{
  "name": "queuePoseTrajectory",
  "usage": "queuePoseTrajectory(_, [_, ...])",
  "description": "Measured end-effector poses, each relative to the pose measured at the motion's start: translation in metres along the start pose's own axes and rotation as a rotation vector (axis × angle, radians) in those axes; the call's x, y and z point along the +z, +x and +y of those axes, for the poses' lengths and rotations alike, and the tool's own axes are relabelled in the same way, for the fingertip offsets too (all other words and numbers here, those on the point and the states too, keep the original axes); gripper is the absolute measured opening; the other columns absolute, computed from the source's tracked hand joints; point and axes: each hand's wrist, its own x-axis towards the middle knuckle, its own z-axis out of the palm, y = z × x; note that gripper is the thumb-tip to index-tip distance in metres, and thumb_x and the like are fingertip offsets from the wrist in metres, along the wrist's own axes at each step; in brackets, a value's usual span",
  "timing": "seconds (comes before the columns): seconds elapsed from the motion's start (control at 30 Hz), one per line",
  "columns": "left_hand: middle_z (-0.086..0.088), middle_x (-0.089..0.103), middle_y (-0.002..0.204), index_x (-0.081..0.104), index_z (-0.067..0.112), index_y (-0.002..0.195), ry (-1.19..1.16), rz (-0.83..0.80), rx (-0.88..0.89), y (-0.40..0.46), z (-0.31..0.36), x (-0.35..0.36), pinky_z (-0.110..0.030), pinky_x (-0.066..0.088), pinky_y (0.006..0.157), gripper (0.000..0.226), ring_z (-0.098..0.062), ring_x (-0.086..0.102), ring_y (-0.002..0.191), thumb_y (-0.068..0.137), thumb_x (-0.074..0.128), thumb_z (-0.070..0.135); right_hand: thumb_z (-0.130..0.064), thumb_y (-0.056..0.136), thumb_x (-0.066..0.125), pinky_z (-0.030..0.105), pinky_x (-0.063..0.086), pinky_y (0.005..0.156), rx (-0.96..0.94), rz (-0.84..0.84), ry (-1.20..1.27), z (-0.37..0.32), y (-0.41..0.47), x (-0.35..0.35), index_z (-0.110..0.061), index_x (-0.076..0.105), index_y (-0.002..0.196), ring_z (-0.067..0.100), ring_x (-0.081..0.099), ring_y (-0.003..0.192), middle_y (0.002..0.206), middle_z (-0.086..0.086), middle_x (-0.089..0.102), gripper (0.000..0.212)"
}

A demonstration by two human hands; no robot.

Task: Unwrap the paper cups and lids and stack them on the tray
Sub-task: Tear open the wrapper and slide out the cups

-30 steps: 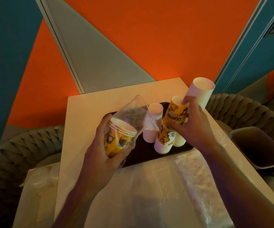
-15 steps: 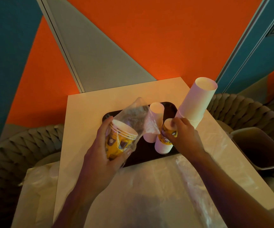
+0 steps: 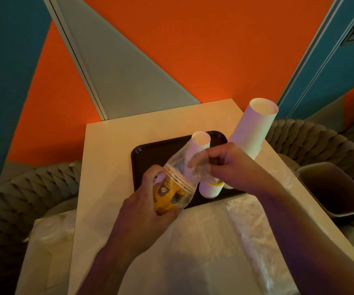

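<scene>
Head view: left hand (image 3: 144, 211) grips yellow cup stack (image 3: 168, 193) through the clear wrapper (image 3: 190, 167). Right hand (image 3: 230, 167) pinches the wrapper's open end. Black tray (image 3: 148, 156) sits just beyond both hands, white cup stacks (image 3: 251, 126) upside down on it.

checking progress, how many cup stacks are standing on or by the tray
3: a tall white stack at the tray's far right, a thinner white one behind the plastic wrap, a short printed one below the right hand. More may be hidden.
</scene>
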Motion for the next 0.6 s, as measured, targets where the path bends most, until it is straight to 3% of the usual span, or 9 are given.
queuePoseTrajectory(0.13, [0.047,0.048,0.109,0.015,0.077,0.117,0.014,-0.029,0.007,-0.002,0.001,-0.001,-0.016,0.055,0.072,0.078,0.009,0.060,0.098,0.069,0.076,0.065,-0.007,0.091,0.073,0.033,0.057,0.088,0.008,-0.146,0.184,-0.002,-0.001,-0.002,-0.017,0.079,0.106,0.018,0.072,0.104,0.105,0.001,0.078,0.019])
queuePoseTrajectory(0.23, [0.035,0.053,0.114,0.017,0.075,0.118,0.035,-0.017,0.013,-0.003,-0.004,0.002,-0.026,0.059,0.077,0.091,0.000,0.064,0.099,0.071,0.088,0.043,-0.006,0.092,0.073,0.049,0.054,0.102,0.044,-0.341,0.189,0.000,-0.001,0.000,-0.011,0.075,0.118,0.021,0.066,0.119,0.125,0.001,0.072,0.027])
queuePoseTrajectory(0.33, [0.031,0.050,0.117,0.016,0.077,0.116,0.067,-0.032,0.003,-0.004,-0.006,0.003,-0.029,0.059,0.081,0.096,-0.005,0.062,0.104,0.068,0.089,0.036,-0.017,0.086,0.080,0.058,0.050,0.103,0.056,-0.407,0.144,0.000,-0.001,0.006,-0.014,0.071,0.125,0.024,0.065,0.121,0.129,0.002,0.069,0.040])
queuePoseTrajectory(0.43, [0.029,0.050,0.118,0.015,0.078,0.115,0.068,-0.045,0.002,-0.004,-0.005,0.003,-0.029,0.058,0.082,0.098,-0.005,0.061,0.104,0.067,0.089,0.035,-0.011,0.084,0.082,0.054,0.052,0.102,0.064,-0.408,0.154,-0.005,-0.002,0.011,-0.009,0.069,0.126,0.024,0.068,0.116,0.123,0.002,0.072,0.044])
queuePoseTrajectory(0.6, [0.025,0.051,0.119,0.015,0.079,0.113,0.056,-0.052,0.015,-0.005,-0.002,0.004,-0.027,0.058,0.081,0.100,-0.002,0.061,0.102,0.067,0.090,0.033,-0.004,0.083,0.081,0.053,0.055,0.096,0.033,-0.374,0.168,-0.007,-0.004,0.013,0.002,0.070,0.117,0.033,0.070,0.108,0.113,0.016,0.073,0.036])
